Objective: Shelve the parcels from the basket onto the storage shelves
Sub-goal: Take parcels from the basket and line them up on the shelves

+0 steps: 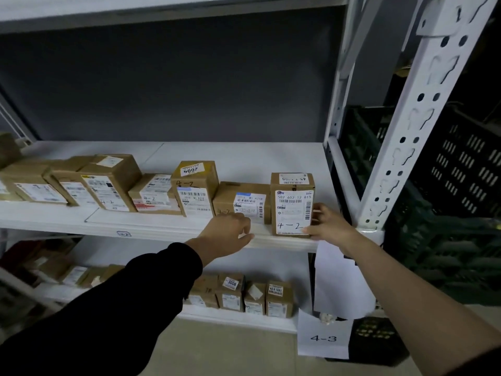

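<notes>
Black sleeve [122, 308] leads up to the left hand [227, 230], whose grip is slack and empty. Its fingers are loosely curled and its thumb rests on the front lip of the shelf [162, 229], probably to brace the reach. Just to its right, the right hand [329, 223] has its grip closed on the upright parcel [292, 204], thumb across the lower front corner and fingers round the right side. That parcel stands at the shelf's front edge, last in the row, with its label and handwritten "4-2" facing outward, which matches the small tag [124, 234] on the lip. The hold looks meant to square the box beside the low neighbouring parcel [241, 202] while keeping the code readable. Further left, the other shelved parcels [108, 185] also face labels forward. Behind the white steel upright [412, 118] sit dark green crates [461, 164].
</notes>
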